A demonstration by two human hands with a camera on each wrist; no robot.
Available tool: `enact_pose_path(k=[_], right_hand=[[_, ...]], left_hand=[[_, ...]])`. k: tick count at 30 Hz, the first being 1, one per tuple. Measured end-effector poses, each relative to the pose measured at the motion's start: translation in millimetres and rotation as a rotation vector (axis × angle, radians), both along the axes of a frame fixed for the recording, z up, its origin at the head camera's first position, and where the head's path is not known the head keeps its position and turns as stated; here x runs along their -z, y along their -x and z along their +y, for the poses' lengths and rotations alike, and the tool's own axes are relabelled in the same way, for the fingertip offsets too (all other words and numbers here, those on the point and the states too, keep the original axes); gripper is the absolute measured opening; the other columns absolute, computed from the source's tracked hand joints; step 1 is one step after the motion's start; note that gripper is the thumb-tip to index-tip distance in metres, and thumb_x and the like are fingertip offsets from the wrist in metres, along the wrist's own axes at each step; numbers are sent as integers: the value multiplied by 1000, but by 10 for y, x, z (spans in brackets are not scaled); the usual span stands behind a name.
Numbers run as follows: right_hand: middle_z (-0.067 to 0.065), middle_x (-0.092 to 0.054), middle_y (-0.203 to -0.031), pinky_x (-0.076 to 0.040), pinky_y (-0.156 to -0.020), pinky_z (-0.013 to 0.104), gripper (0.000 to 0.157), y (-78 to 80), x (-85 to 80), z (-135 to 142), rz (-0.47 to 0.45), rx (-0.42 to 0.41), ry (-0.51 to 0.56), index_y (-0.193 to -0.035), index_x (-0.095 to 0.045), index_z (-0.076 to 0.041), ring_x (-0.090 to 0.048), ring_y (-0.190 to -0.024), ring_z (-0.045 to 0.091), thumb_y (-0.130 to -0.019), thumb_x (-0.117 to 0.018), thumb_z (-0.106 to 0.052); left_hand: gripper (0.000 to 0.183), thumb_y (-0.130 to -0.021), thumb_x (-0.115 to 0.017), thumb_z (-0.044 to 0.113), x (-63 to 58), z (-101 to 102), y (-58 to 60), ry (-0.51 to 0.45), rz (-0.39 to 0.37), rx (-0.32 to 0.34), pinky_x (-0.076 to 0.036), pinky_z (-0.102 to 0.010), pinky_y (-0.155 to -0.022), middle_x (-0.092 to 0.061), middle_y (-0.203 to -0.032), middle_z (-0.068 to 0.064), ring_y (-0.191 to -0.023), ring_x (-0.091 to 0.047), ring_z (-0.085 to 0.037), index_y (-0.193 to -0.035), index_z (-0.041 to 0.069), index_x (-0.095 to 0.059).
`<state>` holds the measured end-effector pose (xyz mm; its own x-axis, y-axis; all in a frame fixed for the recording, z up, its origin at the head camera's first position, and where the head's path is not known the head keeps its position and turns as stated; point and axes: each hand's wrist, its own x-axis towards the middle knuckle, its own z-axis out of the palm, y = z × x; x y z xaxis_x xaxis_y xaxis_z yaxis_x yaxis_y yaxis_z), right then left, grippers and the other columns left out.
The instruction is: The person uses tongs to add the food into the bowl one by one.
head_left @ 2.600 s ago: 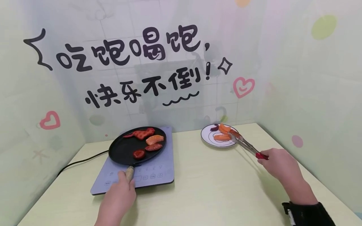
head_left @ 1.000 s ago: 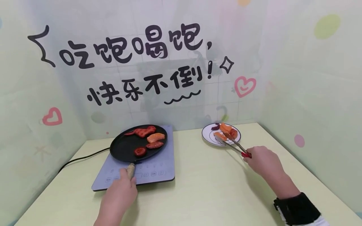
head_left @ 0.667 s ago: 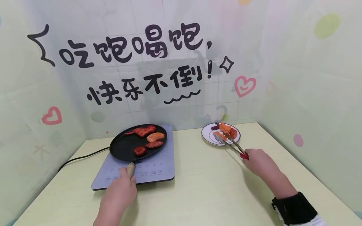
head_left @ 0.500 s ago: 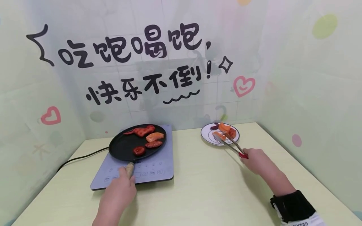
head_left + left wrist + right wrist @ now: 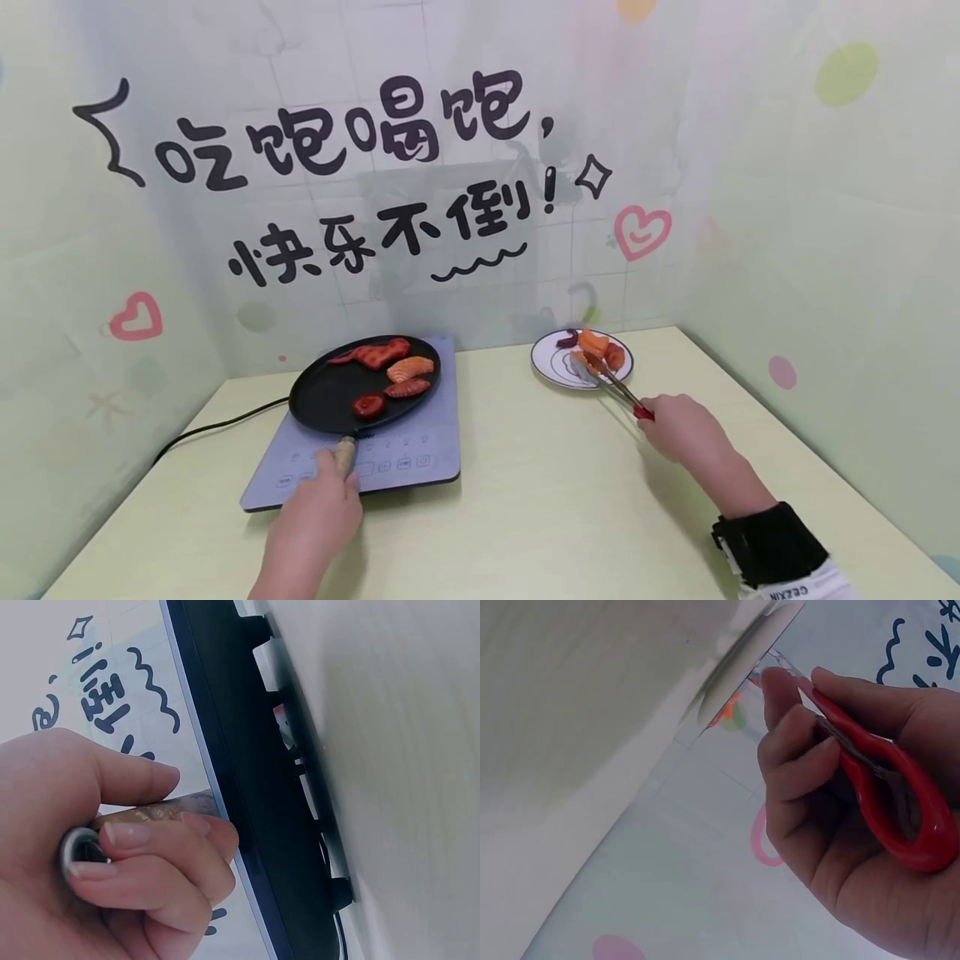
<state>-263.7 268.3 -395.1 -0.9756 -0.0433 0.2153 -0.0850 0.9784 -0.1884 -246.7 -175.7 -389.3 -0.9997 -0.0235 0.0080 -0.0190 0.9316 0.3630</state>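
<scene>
My left hand [image 5: 315, 517] grips the wooden handle [image 5: 345, 454] of a round black frying pan [image 5: 322, 396]; fingers and thumb wrap the handle in the left wrist view. In the pan lie a red flat piece of food [image 5: 378, 353], an orange salmon slice [image 5: 411, 368], a dark red slice [image 5: 407, 388] and a red round piece [image 5: 368, 406]. My right hand [image 5: 686, 437] holds red-handled metal tongs [image 5: 621, 392]. Their tips are close together at an orange-and-white piece [image 5: 577, 357] on the white plate [image 5: 542, 367], partly hiding it; a firm grip cannot be made out.
The pan sits on a grey induction cooktop [image 5: 442, 454], its black cable [image 5: 217, 427] running left. Other orange pieces [image 5: 593, 341] and a dark purple curved piece [image 5: 568, 339] share the plate. Printed walls [image 5: 480, 308] stand behind and at both sides of the table [image 5: 525, 500].
The tongs swung left from the plate's right side to the orange-and-white piece, and their spread tips have since drawn together. My left hand and the pan stay in place.
</scene>
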Motion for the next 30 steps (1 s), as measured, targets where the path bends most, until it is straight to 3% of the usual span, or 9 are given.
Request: enact_pose_path(k=[13, 20, 30], right_hand=[[3, -47, -61, -34, -50, 31, 22, -32, -7, 13, 27, 5, 56, -68, -51, -11, -42, -57, 20, -89, -56, -5], [3, -48, -63, -33, -49, 30, 21, -37, 9, 32, 35, 21, 82, -69, -51, -13, -41, -57, 20, -88, -54, -4], [2, -43, -60, -31, -48, 29, 22, -63, -21, 16, 31, 36, 109, -69, -49, -12, -40, -54, 17, -90, -53, -6]], left_hand=[[50, -101, -42, 25, 22, -4, -2, -3, 1, -7, -44, -47, -55, -58, -94, -35, -65, -54, -30, -134, -9, -25], [51, -101, -42, 24, 34, -7, -1, 11, 29, 5, -47, -52, -60, -57, -100, -39, -76, -60, -39, -136, -10, -25], [49, -101, -41, 25, 46, -14, 0, 10, 24, 4, -46, -50, -57, -58, -96, -37, -70, -59, -34, -134, -8, -26]])
